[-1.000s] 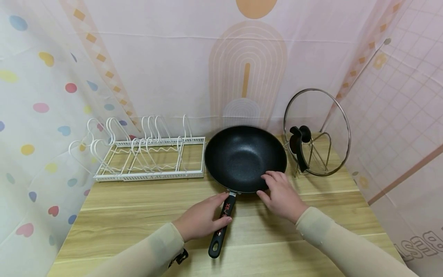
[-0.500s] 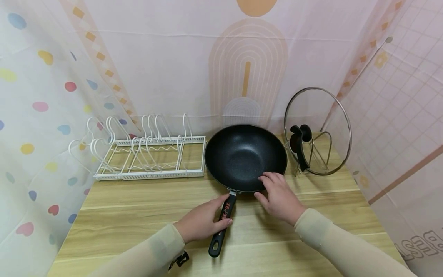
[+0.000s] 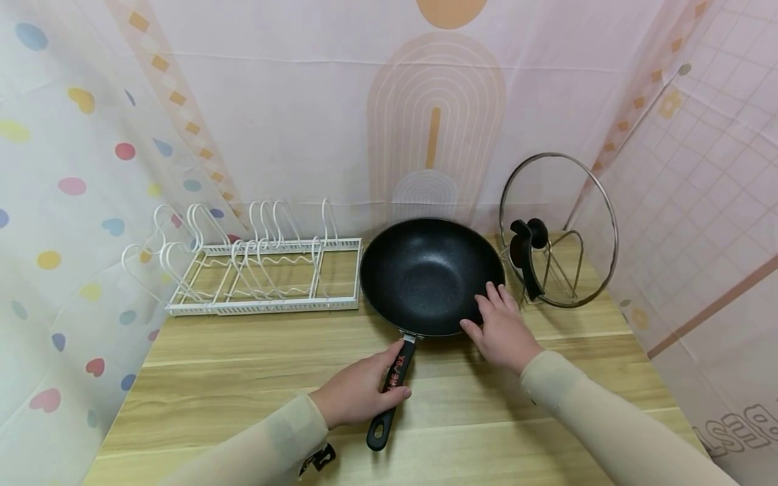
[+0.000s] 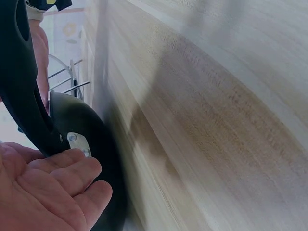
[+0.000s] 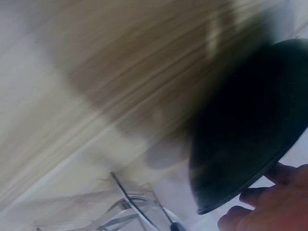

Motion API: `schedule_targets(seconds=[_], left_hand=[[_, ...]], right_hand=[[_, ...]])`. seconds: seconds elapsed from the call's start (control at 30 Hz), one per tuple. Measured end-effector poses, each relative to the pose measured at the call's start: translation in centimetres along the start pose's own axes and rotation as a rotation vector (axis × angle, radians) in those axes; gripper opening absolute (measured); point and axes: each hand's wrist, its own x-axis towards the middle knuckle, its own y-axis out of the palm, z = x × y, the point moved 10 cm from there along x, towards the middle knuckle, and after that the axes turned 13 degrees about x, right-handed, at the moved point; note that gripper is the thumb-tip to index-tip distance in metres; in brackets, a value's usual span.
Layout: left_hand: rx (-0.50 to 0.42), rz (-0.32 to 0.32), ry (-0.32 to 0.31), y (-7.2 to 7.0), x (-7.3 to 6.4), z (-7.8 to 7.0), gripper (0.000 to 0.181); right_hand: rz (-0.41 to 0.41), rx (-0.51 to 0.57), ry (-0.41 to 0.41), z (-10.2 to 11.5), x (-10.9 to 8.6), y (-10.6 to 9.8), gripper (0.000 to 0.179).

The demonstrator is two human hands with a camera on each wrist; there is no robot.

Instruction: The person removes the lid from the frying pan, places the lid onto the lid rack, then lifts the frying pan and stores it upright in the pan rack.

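A black wok [image 3: 425, 263] sits mid-table in the head view, its lettered black handle [image 3: 379, 432] pointing toward me. My left hand [image 3: 358, 388] is at that handle, thumb across its top. In the left wrist view, loosely bent fingers [image 4: 77, 178] lie beneath the handle close to its riveted bracket [image 4: 78, 143], palm turned up. At the wok's near right rim is my right hand [image 3: 501, 334], with spread fingers reaching over the edge onto the inner wall. The right wrist view has these fingertips [image 5: 255, 196] along the rim.
A white wire rack [image 3: 261, 309] with several upright loops stands left of the wok. On the right, a glass lid with a metal rim [image 3: 615, 236] and black knob [image 3: 527, 250] leans upright in a small wire stand [image 3: 577, 260]. Patterned curtains hang behind the wooden table [image 3: 243, 378].
My right hand has shifted right along the wok's rim, its fingers spreading straighter. The left hand has moved only slightly at the handle. The wok stays about where it was.
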Motion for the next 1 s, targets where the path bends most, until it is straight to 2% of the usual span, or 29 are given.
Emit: schedule_targets(seconds=[0.3, 0.6, 1.0], left_hand=[[0.013, -0.007, 0.010, -0.2, 0.1, -0.2, 0.088], [0.034, -0.008, 0.002, -0.4, 0.0, -0.3, 0.086], [0.062, -0.036, 0.027, -0.5, 0.1, -0.5, 0.084]], right_hand=[[0.041, 0.019, 0.044, -1.0, 0.3, 0.2, 0.069], [0.046, 0.009, 0.036, -1.3, 0.5, 0.6, 0.069], [0.037, 0.006, 0.025, -1.3, 0.5, 0.6, 0.069]])
